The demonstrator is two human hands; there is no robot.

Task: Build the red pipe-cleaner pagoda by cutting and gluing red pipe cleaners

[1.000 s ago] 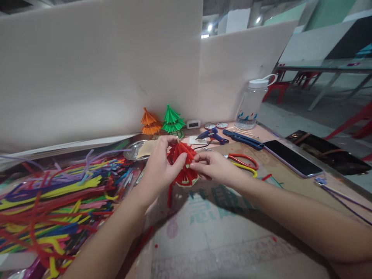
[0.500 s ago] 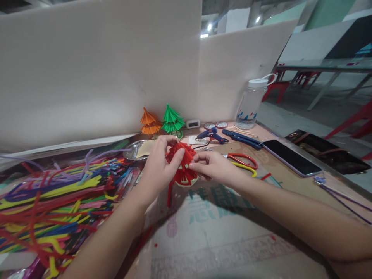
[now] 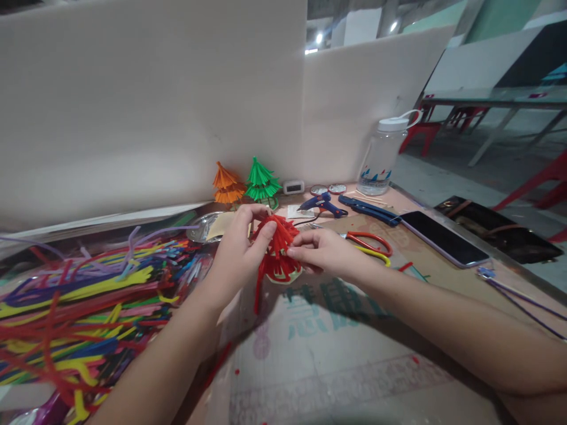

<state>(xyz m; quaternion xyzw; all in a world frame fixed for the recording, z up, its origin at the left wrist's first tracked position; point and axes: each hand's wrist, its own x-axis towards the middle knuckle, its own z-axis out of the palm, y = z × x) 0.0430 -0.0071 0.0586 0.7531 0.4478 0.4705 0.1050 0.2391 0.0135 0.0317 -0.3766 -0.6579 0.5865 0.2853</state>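
Left hand (image 3: pixel 239 251): thumb has slid up and left across the red tree (image 3: pixel 280 237) since a second ago, baring more front strands; right hand (image 3: pixel 325 252) about the same place. Tree sits mid-frame between both hands, above the cardboard (image 3: pixel 354 378); can't tell if base touches. Long axis near upright, tip up and leaning slightly left, pale base (image 3: pixel 287 280) down toward viewer. Left grip closed round upper left side, thumb front, fingers behind. Right thumb and index nearly together at right edge; can't tell if pinching a strand. Red strip (image 3: pixel 257 292) lower left, hanging or lying unclear.
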